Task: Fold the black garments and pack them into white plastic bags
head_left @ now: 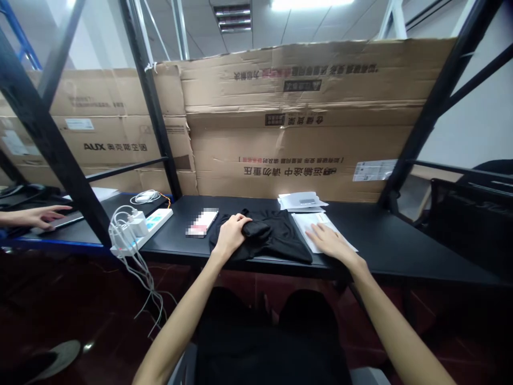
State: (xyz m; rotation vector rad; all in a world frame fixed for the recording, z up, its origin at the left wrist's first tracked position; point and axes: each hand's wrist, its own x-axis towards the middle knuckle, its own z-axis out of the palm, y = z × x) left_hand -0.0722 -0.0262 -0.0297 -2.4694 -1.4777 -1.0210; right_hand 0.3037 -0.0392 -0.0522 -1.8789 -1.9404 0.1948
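A black cloth item, perhaps a garment, lies bunched on the black shelf. My left hand is closed round a folded-up part of it at its left side. Just right of the cloth, a flat white packet rests near the front edge, partly covered by my right hand. That hand lies flat on it with the fingers stretched out. Behind this packet sits a small stack of similar white flat pieces.
A phone lies left of the cloth. Farther left is a white power strip with plugs and cables hanging over the edge. Cardboard walls the back between black metal posts. Another person's hand touches a device at far left.
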